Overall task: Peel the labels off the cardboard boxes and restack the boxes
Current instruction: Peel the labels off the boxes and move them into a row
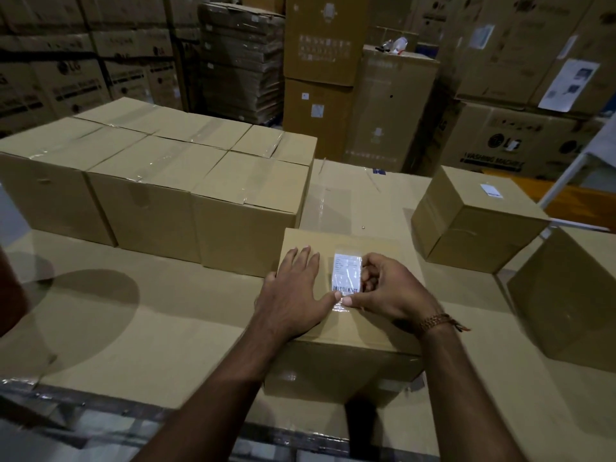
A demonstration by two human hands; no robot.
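Observation:
A small cardboard box [340,361] sits in front of me on a big flat cardboard surface. On its top lies a white label [346,273] with a barcode under clear tape. My left hand [293,295] lies flat on the box top, fingers spread, thumb touching the label's lower left corner. My right hand [386,288] has curled fingers at the label's right edge, and its thumb presses the tape below the label.
Several taped boxes [156,191] stand in rows at the left. A box with a white label [473,218] stands to the right, another box [566,298] at the far right edge. Tall stacks of cartons [320,38] fill the background.

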